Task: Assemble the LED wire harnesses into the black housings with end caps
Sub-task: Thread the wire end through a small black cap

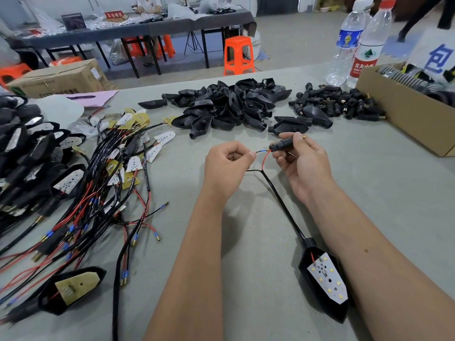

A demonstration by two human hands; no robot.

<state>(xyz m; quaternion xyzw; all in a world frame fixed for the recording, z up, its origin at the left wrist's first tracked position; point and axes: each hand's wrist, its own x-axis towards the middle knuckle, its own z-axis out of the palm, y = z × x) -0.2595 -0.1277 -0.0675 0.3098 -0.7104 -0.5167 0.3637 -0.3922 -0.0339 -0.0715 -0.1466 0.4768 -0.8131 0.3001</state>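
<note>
We see bare desk [246,242] mid-scene, hemmed by wire harnesses [98,193] left, housings [229,107] far, box [406,114] right.

Grey-green worktable [246,217] near, grey floor [283,40] beyond, orange plastic stool [238,55] centre far, long dark table [138,30] far left, cardboard carton [61,78] left on floor, even indoor light

We read 农夫山 on the red-labelled water bottle [364,60], a large blue 包 on the white sign [437,59], and 不合格区 on the red sign [114,15] on the far table [138,30].
</note>
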